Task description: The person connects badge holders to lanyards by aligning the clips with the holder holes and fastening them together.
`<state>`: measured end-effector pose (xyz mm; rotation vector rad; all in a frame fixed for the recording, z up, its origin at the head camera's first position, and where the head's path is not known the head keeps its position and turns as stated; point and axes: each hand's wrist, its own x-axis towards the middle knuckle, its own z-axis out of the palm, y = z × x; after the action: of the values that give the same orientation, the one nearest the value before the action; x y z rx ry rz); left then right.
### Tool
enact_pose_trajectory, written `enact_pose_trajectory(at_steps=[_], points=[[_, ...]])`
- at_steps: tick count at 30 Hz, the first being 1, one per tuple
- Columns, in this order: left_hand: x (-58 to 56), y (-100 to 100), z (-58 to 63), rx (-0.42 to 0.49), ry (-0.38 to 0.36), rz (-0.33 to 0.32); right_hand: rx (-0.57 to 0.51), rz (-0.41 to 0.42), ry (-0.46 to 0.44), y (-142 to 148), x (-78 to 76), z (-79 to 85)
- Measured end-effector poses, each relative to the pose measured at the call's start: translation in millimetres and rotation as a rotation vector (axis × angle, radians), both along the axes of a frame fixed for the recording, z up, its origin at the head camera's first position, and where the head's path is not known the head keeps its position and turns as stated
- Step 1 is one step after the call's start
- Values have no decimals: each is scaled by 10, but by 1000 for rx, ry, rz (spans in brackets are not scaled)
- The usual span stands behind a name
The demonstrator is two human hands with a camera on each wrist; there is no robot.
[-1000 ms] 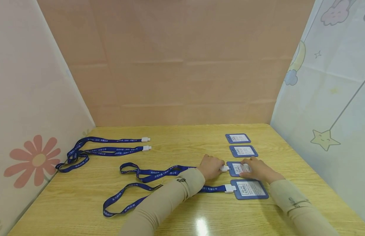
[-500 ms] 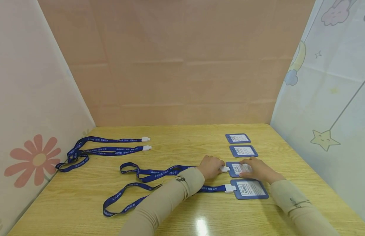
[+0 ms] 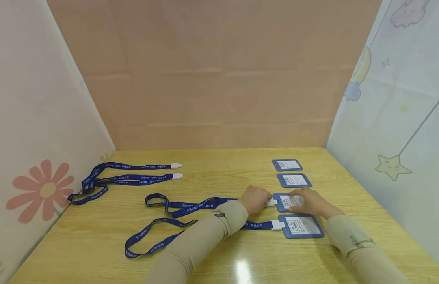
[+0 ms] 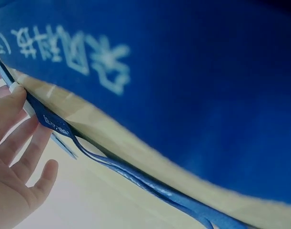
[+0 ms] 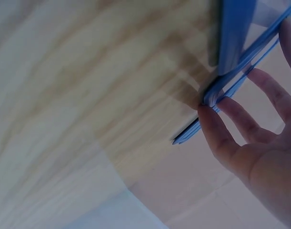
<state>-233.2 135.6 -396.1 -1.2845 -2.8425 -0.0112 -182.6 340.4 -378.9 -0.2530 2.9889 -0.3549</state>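
Note:
My left hand (image 3: 254, 199) pinches the white clip (image 3: 272, 202) at the end of a blue lanyard (image 3: 192, 206). In the left wrist view, thumb and fingers grip that clip (image 4: 27, 106), and the strap trails away to the lower right. The clip's tip meets the slotted end of a blue ID card holder (image 3: 278, 202); whether it is fastened cannot be seen. My right hand (image 3: 313, 203) grips this holder across its long edges, thumb on the near side. In the right wrist view, fingertips (image 5: 211, 117) touch the holder's edge.
Nearer the front, a second lanyard (image 3: 256, 225) is joined to a card holder (image 3: 302, 226). Two more card holders (image 3: 294, 180) lie behind the right hand. Two lanyards with white clips (image 3: 177, 176) lie at the back left of the wooden table (image 3: 219, 165). Walls enclose three sides.
The head view has shifted slightly. Both hands keep their hold on the clip and the card holder, with hardly any movement.

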Motion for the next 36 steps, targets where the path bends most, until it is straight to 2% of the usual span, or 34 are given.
enact_pose_trajectory(at_steps=[16, 25, 36], points=[[0, -22, 34, 28, -2, -6, -54, 7, 2, -50, -33, 40], [-2, -10, 37, 27, -57, 20, -63, -18, -14, -54, -52, 10], [-4, 4, 24, 27, -44, 3, -63, -36, -37, -64, -40, 26]])
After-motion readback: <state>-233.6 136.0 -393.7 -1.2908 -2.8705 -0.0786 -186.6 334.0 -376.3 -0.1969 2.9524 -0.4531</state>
